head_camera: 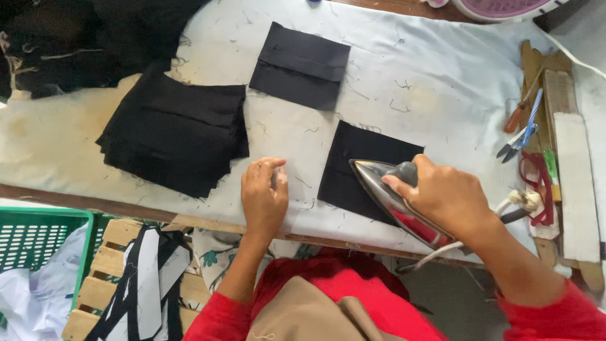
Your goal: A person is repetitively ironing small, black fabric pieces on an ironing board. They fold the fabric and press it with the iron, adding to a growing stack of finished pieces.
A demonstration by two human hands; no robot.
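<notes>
Right hand (445, 196) gripping iron (394, 199) on black cloth (360, 167) | left hand (264, 192) curled, resting.

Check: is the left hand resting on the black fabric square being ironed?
No, the left hand rests on the pale ironing cloth, beside the black square under the iron.

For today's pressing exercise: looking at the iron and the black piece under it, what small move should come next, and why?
Probably slide the iron up across the black fabric square. The right hand has its grip on the handle, the iron covers only the lower right corner, and the left hand rests clear on the cloth.
</notes>
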